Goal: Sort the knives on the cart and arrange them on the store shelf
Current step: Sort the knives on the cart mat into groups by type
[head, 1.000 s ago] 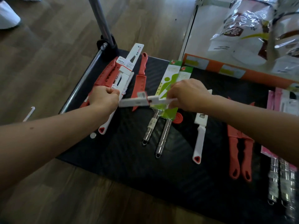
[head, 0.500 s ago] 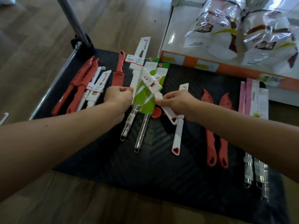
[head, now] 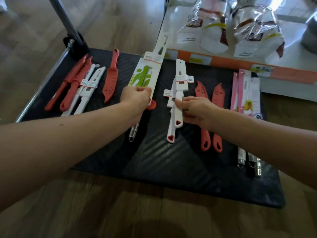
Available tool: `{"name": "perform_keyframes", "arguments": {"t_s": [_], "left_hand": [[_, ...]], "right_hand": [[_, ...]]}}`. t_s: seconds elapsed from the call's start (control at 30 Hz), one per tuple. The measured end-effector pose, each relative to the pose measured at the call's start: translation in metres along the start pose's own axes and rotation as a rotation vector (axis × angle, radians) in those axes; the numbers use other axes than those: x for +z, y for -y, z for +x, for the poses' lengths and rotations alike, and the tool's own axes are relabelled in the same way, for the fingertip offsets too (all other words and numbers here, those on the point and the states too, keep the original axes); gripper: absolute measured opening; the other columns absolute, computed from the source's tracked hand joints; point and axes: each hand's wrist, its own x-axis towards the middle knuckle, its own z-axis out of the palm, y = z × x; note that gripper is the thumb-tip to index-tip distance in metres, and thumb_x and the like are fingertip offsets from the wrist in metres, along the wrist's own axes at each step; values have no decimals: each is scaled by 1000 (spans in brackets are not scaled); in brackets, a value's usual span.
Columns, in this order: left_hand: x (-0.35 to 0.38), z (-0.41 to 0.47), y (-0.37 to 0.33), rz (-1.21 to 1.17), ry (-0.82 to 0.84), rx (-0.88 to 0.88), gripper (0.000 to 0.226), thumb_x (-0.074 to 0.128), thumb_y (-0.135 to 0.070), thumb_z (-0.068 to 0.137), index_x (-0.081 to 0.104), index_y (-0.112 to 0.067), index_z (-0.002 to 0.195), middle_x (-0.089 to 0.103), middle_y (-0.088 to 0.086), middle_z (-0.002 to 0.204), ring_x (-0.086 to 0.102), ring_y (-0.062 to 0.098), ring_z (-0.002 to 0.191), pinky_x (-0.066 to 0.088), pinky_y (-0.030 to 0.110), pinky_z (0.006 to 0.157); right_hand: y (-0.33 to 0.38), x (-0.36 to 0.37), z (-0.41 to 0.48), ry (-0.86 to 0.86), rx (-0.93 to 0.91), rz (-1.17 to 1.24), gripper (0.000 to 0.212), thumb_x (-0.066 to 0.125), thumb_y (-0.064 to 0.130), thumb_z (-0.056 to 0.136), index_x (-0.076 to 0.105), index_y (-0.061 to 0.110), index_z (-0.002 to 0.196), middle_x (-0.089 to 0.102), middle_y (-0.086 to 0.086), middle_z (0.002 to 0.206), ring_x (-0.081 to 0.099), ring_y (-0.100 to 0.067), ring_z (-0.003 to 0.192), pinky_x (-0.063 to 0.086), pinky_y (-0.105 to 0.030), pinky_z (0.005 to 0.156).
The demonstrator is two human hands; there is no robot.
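Knives lie spread on the black cart deck point(head: 171, 160). My left hand point(head: 136, 97) grips a white sheathed knife point(head: 158, 55) that points up and away, over the green-carded knives point(head: 140, 77). My right hand point(head: 193, 109) pinches the handle of a second white knife point(head: 180, 79), which lies on a third white knife point(head: 171, 133). At the left lie two red knives point(head: 72, 83), white knives point(head: 89, 86) and a lone red knife point(head: 111, 76). Right of my right hand lie two more red knives point(head: 217, 95).
Pink-carded knives point(head: 245, 90) and steel handles point(head: 243, 158) lie at the cart's right end. The cart's handle post point(head: 63, 16) rises at the back left. A low white shelf point(head: 171, 31) with bagged goods point(head: 214, 26) stands behind the cart. Wood floor surrounds it.
The two white knives, crossed together half a second ago, are apart. My left hand keeps one over the green cards; my right hand has carried the other rightward onto the white knife lying there.
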Motion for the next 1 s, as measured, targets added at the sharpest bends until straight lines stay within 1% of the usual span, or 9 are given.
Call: {"name": "perform_keyframes", "arguments": {"t_s": [0.13, 0.23, 0.37, 0.53, 0.7, 0.77, 0.83, 0.93, 1.0], "left_hand": [[8, -16, 9, 16, 20, -77, 30, 61, -14, 84, 56, -15, 55, 54, 4, 62, 59, 26, 78, 51, 37, 86], [18, -26, 12, 38, 39, -131, 29, 60, -14, 85, 51, -14, 58, 52, 8, 66, 54, 24, 71, 50, 36, 84], [30, -35, 17, 25, 57, -182, 25, 62, -15, 85, 52, -15, 62, 54, 8, 72, 57, 26, 75, 52, 38, 89], [34, -43, 25, 56, 132, -174, 25, 59, -9, 87, 48, -14, 64, 49, 5, 66, 47, 15, 57, 49, 30, 71], [27, -46, 28, 211, 214, -120, 13, 59, -8, 84, 51, -17, 78, 52, 8, 91, 47, 21, 85, 41, 25, 69], [25, -46, 26, 225, 229, -113, 17, 56, -11, 84, 48, -21, 73, 52, 7, 90, 47, 22, 84, 39, 25, 60], [24, -45, 25, 232, 234, -111, 17, 54, -14, 85, 47, -23, 73, 53, 6, 88, 47, 22, 85, 41, 26, 67], [21, -46, 23, 242, 246, -94, 2, 53, -17, 87, 52, -19, 87, 51, 4, 86, 47, 22, 87, 39, 29, 70], [19, -46, 23, 244, 256, -69, 9, 52, -18, 88, 52, -16, 96, 50, 3, 85, 46, 21, 87, 38, 27, 67]], "right_hand": [[1, -9, -15, -28, -24, -11, 11, 64, 13, 87, 58, 14, 96, 63, -2, 83, 61, -9, 65, 52, -17, 46], [1, -17, -24, -39, -14, -28, 7, 64, 12, 86, 60, 11, 93, 63, -5, 84, 62, -13, 69, 56, -22, 52], [0, -23, -35, -45, 4, -91, 7, 63, 11, 87, 62, 10, 81, 64, -4, 81, 63, -13, 71, 56, -23, 59], [-7, -24, -40, -61, 37, -139, 5, 63, 12, 87, 63, 9, 84, 64, -5, 86, 63, -15, 78, 56, -26, 67], [-8, -21, -41, -56, 37, -151, 7, 62, 13, 88, 64, 9, 82, 66, -4, 85, 65, -16, 80, 56, -27, 70], [-9, -19, -42, -49, 47, -150, 7, 62, 13, 88, 64, 7, 87, 67, -5, 88, 66, -16, 80, 56, -27, 69], [-10, -17, -43, -44, 63, -150, 7, 61, 13, 88, 64, 6, 89, 67, -6, 90, 66, -16, 79, 56, -26, 66], [-13, -13, -43, -39, 77, -165, 11, 61, 13, 88, 63, 4, 95, 68, -10, 100, 67, -19, 86, 56, -27, 67], [-14, -9, -42, -34, 78, -171, 18, 61, 12, 88, 63, 3, 103, 68, -12, 106, 67, -21, 90, 56, -28, 68]]}}
